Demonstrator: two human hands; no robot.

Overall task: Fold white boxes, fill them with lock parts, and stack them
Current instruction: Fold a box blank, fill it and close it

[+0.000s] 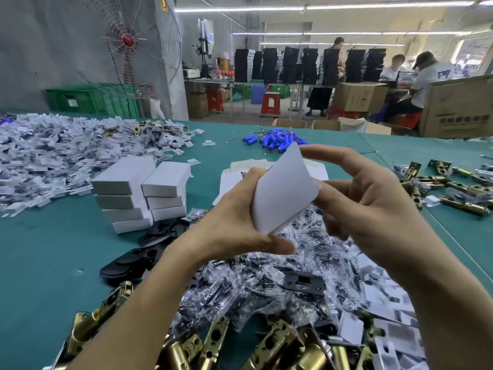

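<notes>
A flat white box blank (282, 190) is held up in front of me over the green table (53, 249). My left hand (234, 222) grips its lower left edge, thumb underneath. My right hand (373, 198) pinches its right side, index finger curved over the top corner. To the left stand two stacks of folded white boxes (141, 193). More flat blanks (234, 177) lie behind my hands. Below them lies a heap of bagged screws (266, 276) and a black strike plate (304, 283). Brass latch bolts (280, 345) lie at the near edge.
A large pile of small white parts (58, 153) covers the table's left. Blue batteries (274, 141) lie at the far middle, more brass latches (453, 188) on the right, black plates (133, 260) near the stacks. People work at tables behind, by cardboard cartons (458, 108) and a fan (128, 41).
</notes>
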